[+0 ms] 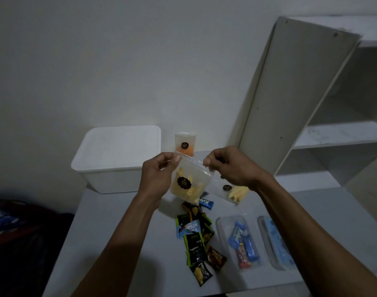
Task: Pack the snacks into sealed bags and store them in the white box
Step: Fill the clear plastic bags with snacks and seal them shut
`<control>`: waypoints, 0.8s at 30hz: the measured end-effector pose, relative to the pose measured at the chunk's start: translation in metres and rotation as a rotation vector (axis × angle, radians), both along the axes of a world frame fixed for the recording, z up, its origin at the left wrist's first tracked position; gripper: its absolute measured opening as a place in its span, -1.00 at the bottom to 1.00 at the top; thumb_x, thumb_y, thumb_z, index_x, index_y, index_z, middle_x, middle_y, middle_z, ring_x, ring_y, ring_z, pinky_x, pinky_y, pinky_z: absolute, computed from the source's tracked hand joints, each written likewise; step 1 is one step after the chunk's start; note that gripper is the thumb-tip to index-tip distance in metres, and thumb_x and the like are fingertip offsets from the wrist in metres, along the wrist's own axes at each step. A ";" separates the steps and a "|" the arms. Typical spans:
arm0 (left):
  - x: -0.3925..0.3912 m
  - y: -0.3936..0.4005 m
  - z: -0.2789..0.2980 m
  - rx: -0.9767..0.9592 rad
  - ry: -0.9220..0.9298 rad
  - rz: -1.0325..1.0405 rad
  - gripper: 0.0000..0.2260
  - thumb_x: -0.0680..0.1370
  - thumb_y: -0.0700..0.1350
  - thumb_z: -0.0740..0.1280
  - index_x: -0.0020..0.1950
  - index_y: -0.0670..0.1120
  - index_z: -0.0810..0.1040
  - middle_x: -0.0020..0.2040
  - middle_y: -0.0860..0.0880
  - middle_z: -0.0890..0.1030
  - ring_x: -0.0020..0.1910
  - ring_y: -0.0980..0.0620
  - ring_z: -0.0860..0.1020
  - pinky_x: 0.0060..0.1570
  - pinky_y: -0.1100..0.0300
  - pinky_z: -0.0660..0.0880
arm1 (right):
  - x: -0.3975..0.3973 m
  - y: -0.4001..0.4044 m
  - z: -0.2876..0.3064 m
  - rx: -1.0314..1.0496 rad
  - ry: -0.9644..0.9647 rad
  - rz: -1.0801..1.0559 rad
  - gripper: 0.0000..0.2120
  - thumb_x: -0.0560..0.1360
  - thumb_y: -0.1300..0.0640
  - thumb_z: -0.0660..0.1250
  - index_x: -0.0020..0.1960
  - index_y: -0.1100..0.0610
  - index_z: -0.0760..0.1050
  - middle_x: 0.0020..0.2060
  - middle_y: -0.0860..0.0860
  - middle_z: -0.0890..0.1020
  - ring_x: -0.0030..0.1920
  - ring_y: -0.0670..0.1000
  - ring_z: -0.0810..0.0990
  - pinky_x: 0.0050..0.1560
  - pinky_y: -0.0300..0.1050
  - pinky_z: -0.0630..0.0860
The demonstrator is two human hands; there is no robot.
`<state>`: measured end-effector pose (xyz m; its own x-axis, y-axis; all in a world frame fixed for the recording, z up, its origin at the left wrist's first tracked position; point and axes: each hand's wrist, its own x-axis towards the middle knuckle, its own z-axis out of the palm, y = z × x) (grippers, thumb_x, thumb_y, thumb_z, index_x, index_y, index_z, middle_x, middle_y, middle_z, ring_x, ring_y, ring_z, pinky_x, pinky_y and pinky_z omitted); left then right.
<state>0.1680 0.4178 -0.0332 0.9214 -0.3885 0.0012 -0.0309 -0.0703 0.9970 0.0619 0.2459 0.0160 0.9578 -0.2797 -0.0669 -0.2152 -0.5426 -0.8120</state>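
Note:
I hold a clear zip bag (pixel 188 183) of yellow chips with a black label up over the table. My left hand (pixel 157 174) pinches its top left corner and my right hand (pixel 230 166) pinches its top right corner. The white box (pixel 117 161) stands with its lid on at the table's back left. A second bag of yellow sticks (pixel 234 192) lies under my right wrist. A bag of orange snacks (pixel 185 144) stands against the wall. Loose wrapped snacks (pixel 196 239) are scattered below the held bag.
Two clear bags lie on the white table (pixel 110 243) at the right: one with blue and red wrapped bars (pixel 241 243), one with a blue pack (pixel 275 243). A white shelf unit (pixel 324 108) rises at the right. Dark cloth (pixel 22 236) sits left of the table.

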 end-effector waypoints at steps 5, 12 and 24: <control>-0.002 -0.003 -0.002 -0.087 0.160 0.099 -0.94 0.50 -0.09 0.45 -0.17 0.01 0.67 -0.18 0.13 0.67 -0.16 0.24 0.56 -0.09 0.19 0.46 | -0.010 0.003 -0.024 0.163 -0.159 -0.151 -0.84 0.55 0.03 0.37 0.02 0.09 0.63 -0.11 0.02 0.70 -0.10 -0.04 0.64 -0.08 -0.12 0.60; -0.001 -0.010 -0.014 -0.100 0.210 0.115 -0.97 0.50 -0.08 0.45 -0.13 0.00 0.67 -0.14 0.04 0.69 -0.13 0.11 0.59 -0.12 0.18 0.46 | 0.000 0.009 -0.057 0.128 -0.298 -0.369 -0.85 0.53 0.04 0.41 -0.15 0.09 0.65 -0.26 -0.07 0.67 -0.29 -0.22 0.56 -0.17 -0.01 0.59; 0.019 -0.070 -0.050 -0.110 0.211 0.085 -0.96 0.52 -0.21 0.43 -0.11 -0.09 0.66 -0.26 0.08 0.67 -0.34 0.32 0.58 -0.35 0.46 0.46 | 0.018 -0.038 -0.101 0.271 -0.290 -0.527 -0.91 0.48 0.06 0.47 -0.14 0.08 0.66 -0.23 0.03 0.69 -0.17 0.13 0.63 -0.20 0.20 0.64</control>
<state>0.1873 0.3477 -0.0837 0.9351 -0.3179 -0.1567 0.1802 0.0458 0.9826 0.0801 0.2077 -0.0845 0.6868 -0.7258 0.0392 -0.1482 -0.1927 -0.9700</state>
